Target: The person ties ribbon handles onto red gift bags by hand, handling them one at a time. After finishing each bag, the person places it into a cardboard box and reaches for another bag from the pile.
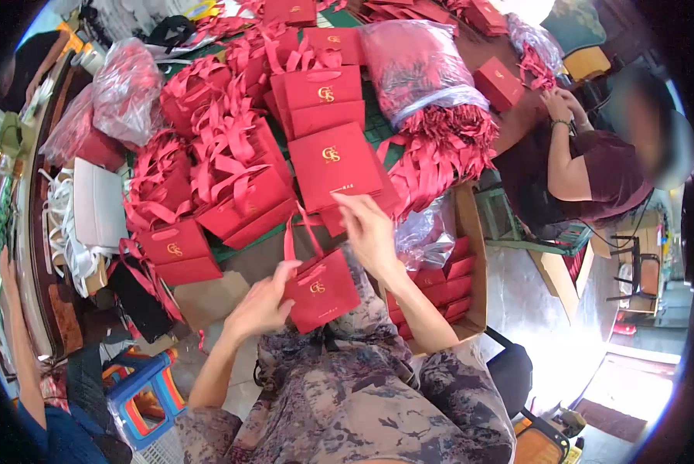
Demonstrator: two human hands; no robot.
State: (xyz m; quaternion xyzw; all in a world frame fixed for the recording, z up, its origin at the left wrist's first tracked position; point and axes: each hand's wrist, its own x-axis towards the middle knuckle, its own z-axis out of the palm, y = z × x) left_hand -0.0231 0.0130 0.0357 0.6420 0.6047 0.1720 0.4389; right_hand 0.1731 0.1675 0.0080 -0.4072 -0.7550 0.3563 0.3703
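Note:
A small red paper bag [321, 291] with gold lettering hangs upright in front of my lap, its pink ribbon handle rising above it. My left hand [263, 303] has its fingers and thumb at the bag's left edge, closed on it. My right hand [366, 234] is raised to the right of the ribbon, near the bottom edge of a flat red bag [335, 166] on the table; what its fingertips touch, if anything, is too small to tell. Left of that flat bag, red bags with pink ribbons [246, 197] stand in packed rows.
A clear plastic sack [416, 66] of ribbons lies at the table's back. At right, an open carton [478, 271] holds red bags. A co-worker [594, 166] sits at the right; another person's arm [22, 348] is at far left. A blue stool [150, 398] stands lower left.

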